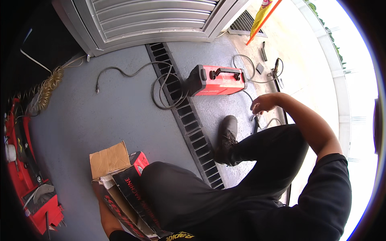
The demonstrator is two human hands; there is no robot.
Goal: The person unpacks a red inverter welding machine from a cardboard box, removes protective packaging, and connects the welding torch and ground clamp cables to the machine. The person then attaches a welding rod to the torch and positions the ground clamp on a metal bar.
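A red and black welding machine (223,80) with a black top handle rests on the grey floor beside the drain grating. My right hand (264,103) is just right of it, fingers curled, beside a dark cable (255,125); whether they hold the cable is hidden. A black and red cardboard box (132,201) leans against my left leg, its top open and a brown flap (109,160) folded out. My left hand (97,193) is against the box's outer left side, holding it; its fingers are hidden.
A grey cable (120,69) loops over the drain grating (192,124). Grey louvred door (157,20) stands ahead. At far left are a red floor jack (24,160) and a coiled yellowish hose (52,86). A clamp (275,70) and a yellow flag (261,18) are at right.
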